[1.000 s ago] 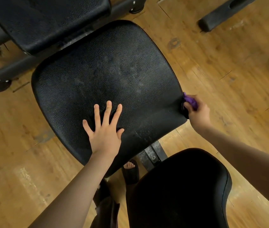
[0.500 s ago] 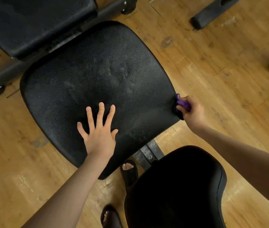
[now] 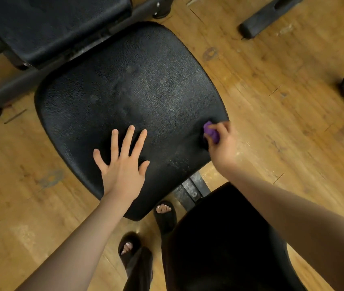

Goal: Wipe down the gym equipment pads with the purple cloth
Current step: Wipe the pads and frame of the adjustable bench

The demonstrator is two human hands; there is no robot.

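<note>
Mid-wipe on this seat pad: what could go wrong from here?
1. The purple cloth is bunched small in the right hand at the pad's right edge, so the dull smudges mid-pad may get missed.
2. The left hand lies flat on the pad; that patch may stay unwiped.

Left hand (image 3: 122,164) flat, fingers spread — right hand (image 3: 221,141) curled in grip.
</note>
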